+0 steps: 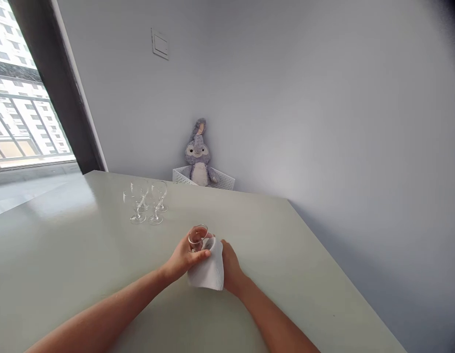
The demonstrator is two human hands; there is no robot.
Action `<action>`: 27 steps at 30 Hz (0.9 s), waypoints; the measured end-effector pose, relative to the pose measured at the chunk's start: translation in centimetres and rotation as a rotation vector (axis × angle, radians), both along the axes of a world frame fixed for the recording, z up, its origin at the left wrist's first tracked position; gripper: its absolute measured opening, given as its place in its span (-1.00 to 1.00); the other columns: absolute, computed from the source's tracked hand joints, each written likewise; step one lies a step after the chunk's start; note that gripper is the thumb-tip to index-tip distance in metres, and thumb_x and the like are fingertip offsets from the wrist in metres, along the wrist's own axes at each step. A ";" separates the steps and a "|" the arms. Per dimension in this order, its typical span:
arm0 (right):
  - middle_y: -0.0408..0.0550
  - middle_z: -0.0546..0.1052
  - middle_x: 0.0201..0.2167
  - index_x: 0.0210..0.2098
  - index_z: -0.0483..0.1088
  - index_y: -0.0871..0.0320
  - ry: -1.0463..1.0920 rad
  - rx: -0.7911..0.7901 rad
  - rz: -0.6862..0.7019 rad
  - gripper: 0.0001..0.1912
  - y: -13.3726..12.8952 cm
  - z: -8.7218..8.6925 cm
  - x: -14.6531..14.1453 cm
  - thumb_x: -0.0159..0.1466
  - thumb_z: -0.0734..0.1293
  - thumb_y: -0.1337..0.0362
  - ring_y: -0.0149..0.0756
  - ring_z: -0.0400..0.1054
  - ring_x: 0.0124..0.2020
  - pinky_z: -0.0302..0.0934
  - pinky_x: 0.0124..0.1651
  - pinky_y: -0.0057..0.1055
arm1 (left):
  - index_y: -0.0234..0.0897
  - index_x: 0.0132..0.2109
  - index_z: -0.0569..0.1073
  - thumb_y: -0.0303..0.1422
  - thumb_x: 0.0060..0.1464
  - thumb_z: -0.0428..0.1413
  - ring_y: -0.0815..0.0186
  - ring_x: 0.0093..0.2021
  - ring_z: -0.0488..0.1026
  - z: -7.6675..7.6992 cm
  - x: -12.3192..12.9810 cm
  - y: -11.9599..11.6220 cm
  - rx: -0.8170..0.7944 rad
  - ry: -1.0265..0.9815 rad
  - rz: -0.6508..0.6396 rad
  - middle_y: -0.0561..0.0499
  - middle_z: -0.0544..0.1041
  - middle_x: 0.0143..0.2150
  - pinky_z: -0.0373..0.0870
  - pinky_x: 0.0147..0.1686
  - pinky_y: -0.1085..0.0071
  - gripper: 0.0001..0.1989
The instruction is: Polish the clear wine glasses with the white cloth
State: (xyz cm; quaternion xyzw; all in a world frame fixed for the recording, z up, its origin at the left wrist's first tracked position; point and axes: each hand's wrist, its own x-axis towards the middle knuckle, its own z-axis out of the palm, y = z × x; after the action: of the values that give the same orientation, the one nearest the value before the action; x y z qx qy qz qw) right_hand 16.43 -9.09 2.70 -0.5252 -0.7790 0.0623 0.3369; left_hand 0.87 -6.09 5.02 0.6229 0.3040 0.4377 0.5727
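Observation:
My left hand (185,256) is closed around a small clear stemmed glass (198,237), its rim turned upward and toward me. A white cloth (208,270) hangs against the glass and covers its lower part. Behind the cloth, my right hand (230,262) is closed on it; most of the fingers are hidden there. Several more clear stemmed glasses (138,218) stand upright in a group on the table, to the left of and beyond my hands.
The pale green table (271,235) meets a grey wall. Past its far edge, a plush rabbit (198,154) sits in a white perforated basket (226,182). A window with a railing (25,117) lies at the far left.

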 end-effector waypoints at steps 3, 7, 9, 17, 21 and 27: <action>-0.05 0.45 -0.40 -0.35 0.37 0.15 -0.213 0.109 -0.077 -0.83 0.5 -0.2 0.5 0.12 0.20 0.47 -0.24 0.22 -0.29 0.08 -0.26 -0.34 | -0.20 -0.13 0.23 -0.20 -0.12 0.18 0.35 -0.33 0.32 0.3 0.5 -0.3 -0.107 -0.073 0.136 -0.12 0.40 -0.03 0.24 -0.33 0.41 -0.57; 0.01 0.43 -0.17 -0.15 0.34 0.14 -0.248 0.227 -0.125 -0.73 0.7 0.1 0.9 0.16 0.20 0.45 -0.17 0.17 -0.08 0.04 -0.06 -0.23 | -0.20 -0.12 0.21 -0.16 -0.09 0.15 0.34 -0.31 0.35 0.2 0.8 -0.3 -0.225 -0.173 0.224 -0.15 0.39 0.01 0.25 -0.31 0.39 -0.58; 0.06 0.39 -0.08 -0.12 0.34 0.15 -0.234 0.250 -0.180 -0.71 0.6 0.2 1.0 0.16 0.20 0.43 -0.12 0.14 -0.02 0.03 -0.01 -0.18 | -0.20 -0.14 0.23 -0.17 -0.09 0.15 0.37 -0.36 0.33 0.1 0.9 -0.5 -0.174 -0.192 0.239 -0.14 0.40 -0.01 0.26 -0.32 0.40 -0.60; -0.15 0.48 -0.43 -0.30 0.42 0.11 0.408 -0.179 0.039 -0.73 0.9 0.1 1.5 0.03 0.20 0.44 -0.33 0.32 -0.41 0.18 -0.37 -0.46 | -0.19 -0.02 0.22 -0.28 -0.17 0.23 0.36 -0.34 0.29 -0.4 0.6 -2.0 0.376 -0.028 0.076 -0.13 0.38 -0.04 0.27 -0.25 0.35 -0.46; -0.16 0.48 -0.44 -0.30 0.42 0.14 0.568 -0.226 0.051 -0.75 0.8 0.0 1.1 0.02 0.22 0.40 -0.33 0.31 -0.42 0.17 -0.38 -0.47 | -0.20 -0.03 0.23 -0.28 -0.16 0.22 0.36 -0.32 0.29 -0.4 0.5 -1.8 0.407 -0.039 0.082 -0.13 0.37 -0.04 0.28 -0.23 0.34 -0.47; -0.11 0.47 -0.34 -0.12 0.36 0.10 0.405 -0.060 0.015 -0.62 0.6 -0.3 1.3 0.10 0.14 0.44 -0.31 0.30 -0.34 0.17 -0.28 -0.40 | -0.22 -0.12 0.27 -0.24 -0.06 0.14 0.40 -0.37 0.29 0.1 1.0 -1.0 0.092 -0.144 0.255 -0.12 0.37 -0.03 0.28 -0.35 0.42 -0.64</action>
State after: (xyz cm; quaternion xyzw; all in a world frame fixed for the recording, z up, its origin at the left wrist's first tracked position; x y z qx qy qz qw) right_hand 17.74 -8.44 2.36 -0.5059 -0.6970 0.1922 0.4705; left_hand 1.86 -7.11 5.12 0.5718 0.3187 0.5638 0.5036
